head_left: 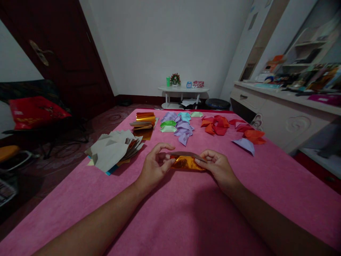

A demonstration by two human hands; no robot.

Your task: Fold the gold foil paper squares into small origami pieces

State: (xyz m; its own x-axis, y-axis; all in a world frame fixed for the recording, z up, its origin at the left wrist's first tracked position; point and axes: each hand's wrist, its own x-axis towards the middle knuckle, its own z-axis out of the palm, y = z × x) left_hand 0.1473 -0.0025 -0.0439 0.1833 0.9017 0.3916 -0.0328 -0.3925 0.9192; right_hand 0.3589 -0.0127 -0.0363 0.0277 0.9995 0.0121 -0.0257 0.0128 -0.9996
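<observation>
Between my two hands is a shiny gold foil paper (186, 163), folded or curled into a long narrow shape, its dull back edge showing along the top. My left hand (160, 160) pinches its left end between thumb and fingers, with the index finger raised above it. At the right end, my right hand (214, 163) grips the paper with thumb and fingers. The foil is held low over the pink cloth (170, 213) on the table. Beyond it lie folded purple papers (183, 129).
Grey-backed sheets (112, 149) are heaped at the left, with gold foil sheets (145, 122) behind them. Folded red papers (217, 124), orange pieces (254, 136) and a lilac piece (245, 145) lie at the right. A cream dresser (287, 121) stands beside the table.
</observation>
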